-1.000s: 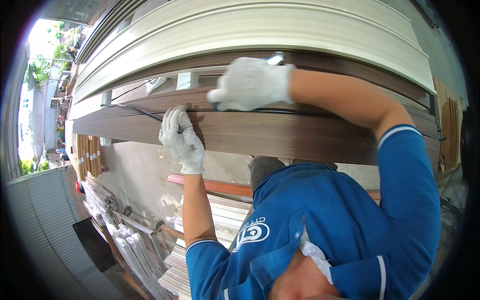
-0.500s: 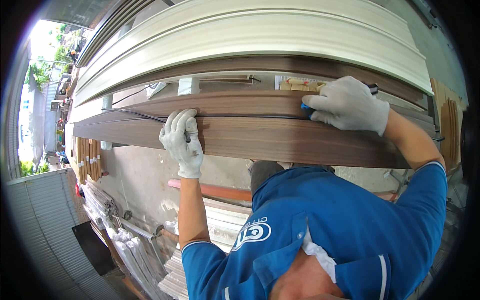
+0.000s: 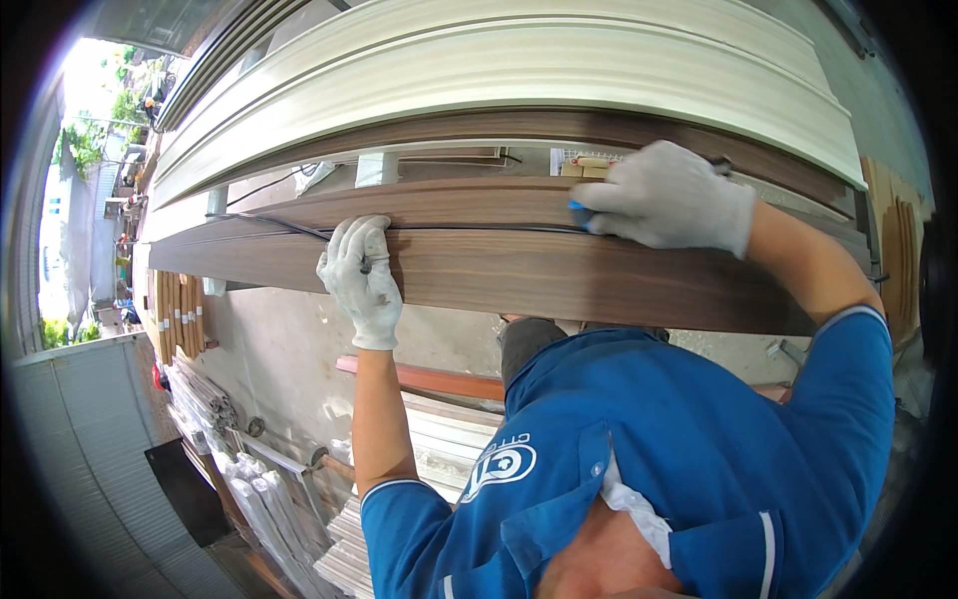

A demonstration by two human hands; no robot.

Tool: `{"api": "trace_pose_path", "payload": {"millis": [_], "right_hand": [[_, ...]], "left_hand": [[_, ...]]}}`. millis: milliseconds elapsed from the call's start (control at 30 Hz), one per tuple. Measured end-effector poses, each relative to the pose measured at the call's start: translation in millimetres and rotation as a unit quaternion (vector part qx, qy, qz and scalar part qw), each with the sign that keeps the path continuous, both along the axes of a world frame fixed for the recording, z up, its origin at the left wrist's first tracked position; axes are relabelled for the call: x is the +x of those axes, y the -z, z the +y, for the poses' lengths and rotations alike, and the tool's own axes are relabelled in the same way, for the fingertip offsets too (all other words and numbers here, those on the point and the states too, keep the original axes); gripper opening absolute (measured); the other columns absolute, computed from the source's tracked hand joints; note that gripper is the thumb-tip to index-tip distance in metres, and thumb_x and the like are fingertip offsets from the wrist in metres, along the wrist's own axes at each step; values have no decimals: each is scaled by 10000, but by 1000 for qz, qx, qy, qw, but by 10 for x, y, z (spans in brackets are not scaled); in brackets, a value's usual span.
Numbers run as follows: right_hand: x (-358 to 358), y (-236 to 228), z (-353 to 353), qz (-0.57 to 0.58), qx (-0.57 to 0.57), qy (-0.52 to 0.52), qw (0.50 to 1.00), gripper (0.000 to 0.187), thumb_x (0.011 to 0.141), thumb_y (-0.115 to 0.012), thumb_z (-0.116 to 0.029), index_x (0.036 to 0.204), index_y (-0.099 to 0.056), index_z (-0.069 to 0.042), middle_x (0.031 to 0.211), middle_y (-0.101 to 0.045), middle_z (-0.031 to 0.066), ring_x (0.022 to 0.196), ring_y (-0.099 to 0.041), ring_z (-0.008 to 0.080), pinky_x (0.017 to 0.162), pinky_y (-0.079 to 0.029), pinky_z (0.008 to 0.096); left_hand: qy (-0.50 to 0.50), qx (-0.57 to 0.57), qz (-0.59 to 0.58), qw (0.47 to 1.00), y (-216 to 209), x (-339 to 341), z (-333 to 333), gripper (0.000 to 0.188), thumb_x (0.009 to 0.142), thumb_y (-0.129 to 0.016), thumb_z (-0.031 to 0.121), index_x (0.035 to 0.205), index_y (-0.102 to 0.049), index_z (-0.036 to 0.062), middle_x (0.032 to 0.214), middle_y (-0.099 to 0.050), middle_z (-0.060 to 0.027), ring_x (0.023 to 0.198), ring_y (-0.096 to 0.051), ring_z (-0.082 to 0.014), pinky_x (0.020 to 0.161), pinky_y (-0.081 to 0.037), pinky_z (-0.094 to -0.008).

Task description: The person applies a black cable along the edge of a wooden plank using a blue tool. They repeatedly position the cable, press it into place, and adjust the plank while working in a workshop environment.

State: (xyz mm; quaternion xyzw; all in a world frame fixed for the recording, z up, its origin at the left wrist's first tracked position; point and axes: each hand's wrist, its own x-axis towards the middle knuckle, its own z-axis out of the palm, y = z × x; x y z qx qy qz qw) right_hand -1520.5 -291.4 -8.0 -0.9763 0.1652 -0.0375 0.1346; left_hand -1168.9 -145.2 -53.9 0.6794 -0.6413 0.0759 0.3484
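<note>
A long brown wood-grain profile (image 3: 519, 268) lies across in front of me, with a groove along its length. Black flexible strip (image 3: 474, 227) runs in this groove between my hands; left of there it rises loose above the surface. My left hand (image 3: 361, 285), in a whitish glove, is closed around the strip over the profile. Also gloved, my right hand (image 3: 664, 200) grips a hand tool with a blue tip (image 3: 579, 213) and a dark end poking out behind. The blue tip is at the groove; the hand hides the rest of the tool.
Beyond lie another brown profile (image 3: 479, 127) and wide cream-white profiles (image 3: 519, 65). Pale supports (image 3: 375, 170) stand beneath. Cardboard-coloured pieces (image 3: 589, 165) sit past the profile. Plastic-wrapped lengths (image 3: 264, 499) and a reddish bar (image 3: 439, 379) are at lower left.
My right hand has slid left along the groove with the blue-tipped tool, and is slightly blurred. My left hand stays in nearly the same place on the strip.
</note>
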Motion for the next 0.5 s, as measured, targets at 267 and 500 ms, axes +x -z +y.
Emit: {"api": "trace_pose_path", "payload": {"millis": [267,500], "right_hand": [[497,38,57,-37,3,17,999,216,948,-732,-317,1026,-675,-124,729,-677,121,709,-709,340,632,-552,476],[2028,74,-35,-40,-11,-47,998,221,982,-673,-332,1001,-685,-112,738,-698,159,720,-731,355,658,-574,488]], "left_hand": [[-61,3,-54,997,-12,65,36,236,1014,-632,286,978,-780,105,1047,-779,-104,1094,-710,-331,935,-487,-466],[-45,-13,8,999,-49,263,70,261,1051,-624,314,1052,-781,106,1086,-774,-110,1130,-697,-320,1004,-468,-467]]}}
